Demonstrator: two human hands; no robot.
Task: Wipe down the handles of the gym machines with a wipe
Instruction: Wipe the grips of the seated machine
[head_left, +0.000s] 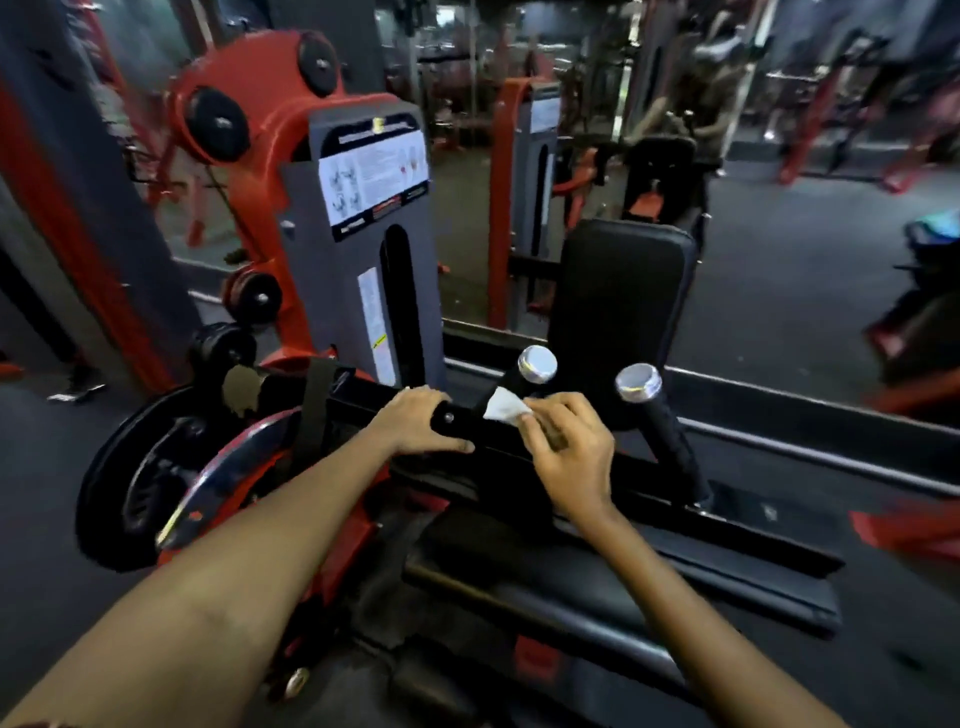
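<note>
A: Where was the wipe (503, 404)?
B: Pinched in the right hand (563, 447), its grip curled round it, pressed against the near handle (514, 382) below its chrome cap.
A: And the left hand (415, 421)?
B: Its grip was clasped over the black bar (457, 423) beside it.

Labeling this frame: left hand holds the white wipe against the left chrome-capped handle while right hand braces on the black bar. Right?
Hands are swapped. In the head view the right hand pinches the white wipe at the left chrome-capped handle; the left hand braces on the black bar.
</note>
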